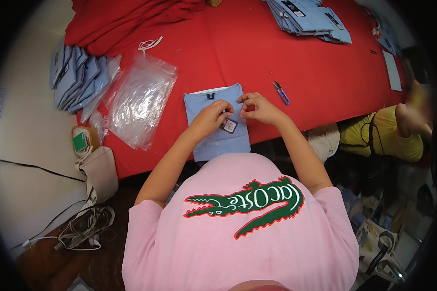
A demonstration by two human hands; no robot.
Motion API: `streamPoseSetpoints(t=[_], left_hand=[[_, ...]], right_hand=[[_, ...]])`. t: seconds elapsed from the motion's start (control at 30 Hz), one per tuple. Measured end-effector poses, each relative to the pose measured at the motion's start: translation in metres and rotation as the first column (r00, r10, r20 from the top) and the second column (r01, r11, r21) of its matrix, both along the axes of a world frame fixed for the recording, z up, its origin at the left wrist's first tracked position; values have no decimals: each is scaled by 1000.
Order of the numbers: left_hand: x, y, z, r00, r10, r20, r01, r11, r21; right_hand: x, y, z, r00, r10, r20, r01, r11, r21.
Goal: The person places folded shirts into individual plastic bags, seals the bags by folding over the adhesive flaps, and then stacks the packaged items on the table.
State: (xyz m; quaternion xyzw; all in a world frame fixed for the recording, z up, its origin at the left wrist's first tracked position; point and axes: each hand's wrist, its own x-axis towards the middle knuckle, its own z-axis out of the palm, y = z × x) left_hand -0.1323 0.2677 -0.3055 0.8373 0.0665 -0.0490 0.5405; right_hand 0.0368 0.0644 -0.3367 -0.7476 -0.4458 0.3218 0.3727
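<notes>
A folded light blue shirt [218, 145] lies flat on the red tabletop in front of me, with a dark label at its neckline. On it rests a small hang tag [229, 125] with a dark edge and a pale centre. My left hand [212, 116] is over the shirt just above the tag, its fingertips pinched together. Across from it, my right hand [260, 107] is at the shirt's right side with thumb and forefinger closed. Whatever is between the fingers of either hand is too small to make out.
Blue-handled thread snips [281, 93] lie right of the shirt. Clear plastic bags [142, 99] spread to the left, near stacked blue garments [80, 77] and red cloth [126, 24]. More folded blue shirts [306, 22] sit at the far right. A person in yellow [383, 136] is at the right.
</notes>
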Motion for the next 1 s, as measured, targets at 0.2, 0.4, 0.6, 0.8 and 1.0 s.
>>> streamPoseSetpoints(t=[0.2,0.4,0.6,0.8,1.0], left_hand=[[-29,37,9,970,-11,-245,7,1000,-17],[-60,62,-11,973,67,-221,-39,991,131],[-61,60,-2,993,48,-106,-34,991,128],[-65,58,13,993,25,-118,-5,987,162],[-72,80,-7,965,0,-262,32,993,117]], right_hand=[[10,2,6,837,-76,-542,53,997,-58],[-1,9,-4,849,-103,-519,88,995,-53],[-14,30,0,951,-108,-288,114,993,3],[2,33,-3,977,195,-82,-206,965,-164],[10,15,9,990,68,-122,-79,993,-85]])
